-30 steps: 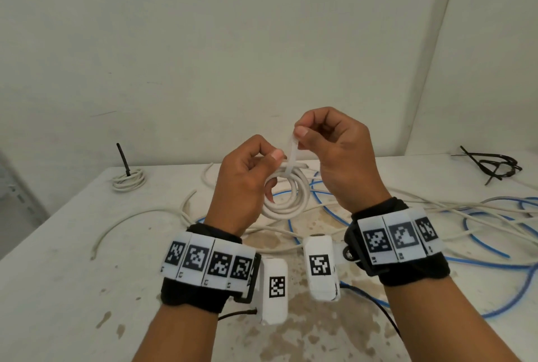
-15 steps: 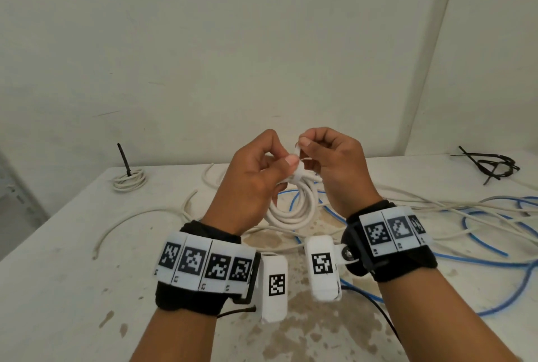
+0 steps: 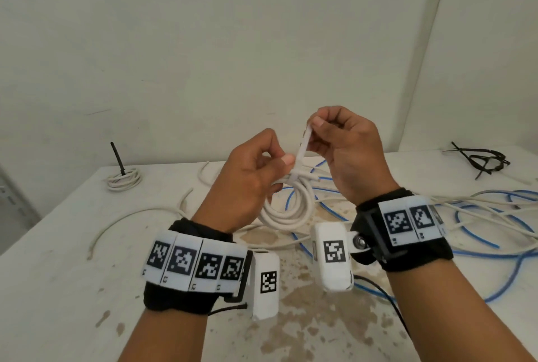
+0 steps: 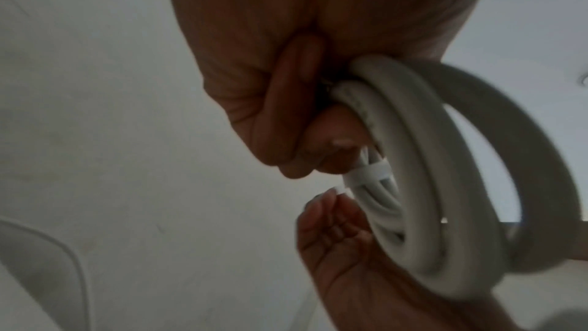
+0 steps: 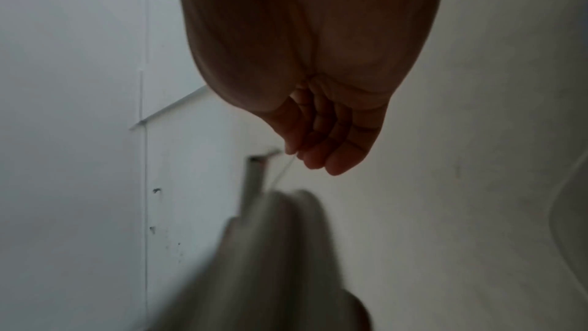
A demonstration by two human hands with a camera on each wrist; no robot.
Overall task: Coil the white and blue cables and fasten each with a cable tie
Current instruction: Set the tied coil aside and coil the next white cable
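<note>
A small coil of white cable [image 3: 291, 210] hangs in the air above the table, gripped at its top by my left hand [image 3: 250, 181]. A white cable tie [image 3: 302, 150] is looped round the coil's top, and its free tail stands up to my right hand [image 3: 334, 140], which pinches it between thumb and forefinger. In the left wrist view the coil [image 4: 429, 185] fills the right side with the tie's band [image 4: 369, 173] wrapped round its strands. Loose blue cable [image 3: 495, 256] and white cable [image 3: 480, 201] lie tangled on the table at the right.
A tied white coil with a black tie [image 3: 123, 178] sits at the table's far left. A bunch of black cable ties [image 3: 480, 159] lies at the far right. Another loose white cable [image 3: 131, 219] curves across the left of the stained white table [image 3: 58, 289]. A wall stands close behind.
My right hand went down to the coil's top half a second ago and has now risen again, drawing the tie's tail up. The left hand keeps its hold on the coil.
</note>
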